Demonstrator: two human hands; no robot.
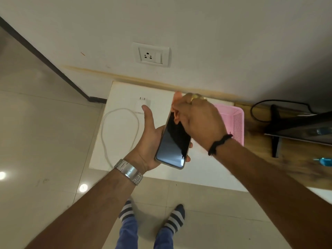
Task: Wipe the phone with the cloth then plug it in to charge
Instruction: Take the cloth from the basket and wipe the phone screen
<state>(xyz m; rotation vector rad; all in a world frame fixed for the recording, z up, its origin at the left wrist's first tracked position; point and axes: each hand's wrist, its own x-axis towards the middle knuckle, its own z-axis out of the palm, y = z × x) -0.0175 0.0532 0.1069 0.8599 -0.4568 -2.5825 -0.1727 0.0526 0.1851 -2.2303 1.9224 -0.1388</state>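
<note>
Cream glossy tiles cover the floor (45, 141), meeting a pale wall with a white socket plate (151, 54) above a white bench (124, 97). On the bench lie a white charger plug (143, 103) and its looped cable (120, 130); a pink perforated basket (233, 121) stands at the right, partly hidden by the wrist. The left hand (149, 141), wearing a steel watch (129, 170), cradles the dark glass phone (173, 141) from beneath, fingers curled round its edges, thumb raised. The right hand (199, 121) sits over the phone's upper end, blurred; a peach scrap of cloth (177, 99) shows pinched in its fingers
</note>
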